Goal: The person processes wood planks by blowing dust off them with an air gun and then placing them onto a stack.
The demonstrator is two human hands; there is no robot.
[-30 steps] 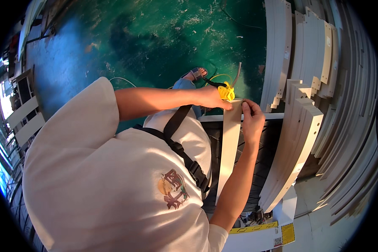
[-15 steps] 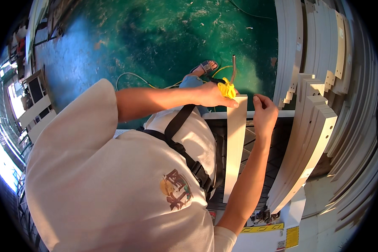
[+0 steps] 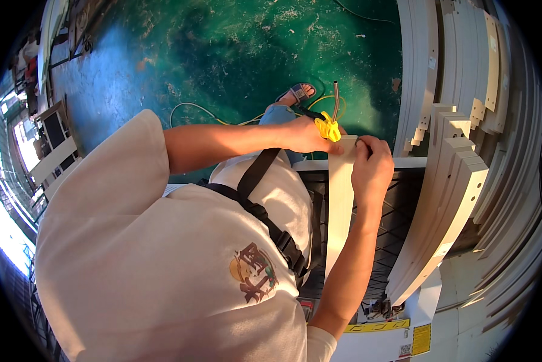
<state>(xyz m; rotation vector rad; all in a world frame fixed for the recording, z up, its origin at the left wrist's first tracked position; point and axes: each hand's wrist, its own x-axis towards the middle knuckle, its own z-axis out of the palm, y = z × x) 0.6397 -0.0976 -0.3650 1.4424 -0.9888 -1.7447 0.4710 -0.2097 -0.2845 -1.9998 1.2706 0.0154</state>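
My left hand (image 3: 310,134) is closed around a yellow air blow gun (image 3: 327,128) with a thin metal nozzle pointing away from me. Its thumb rests on the far end of a long pale board (image 3: 341,199), which runs back toward my body over a dark surface. My right hand (image 3: 373,166) is closed in a pinch at the right edge of that same end. Whatever sits between its fingertips is hidden or too small to make out.
A stack of pale boards with holes in their ends (image 3: 458,175) stands right of my right forearm. More long boards (image 3: 419,66) line the far right. A yellow hose (image 3: 247,122) lies on the green floor (image 3: 241,54) by my sandalled foot (image 3: 297,93).
My right hand has moved left, from beside the board to its far end. My left hand keeps its hold on the blow gun and has barely shifted.
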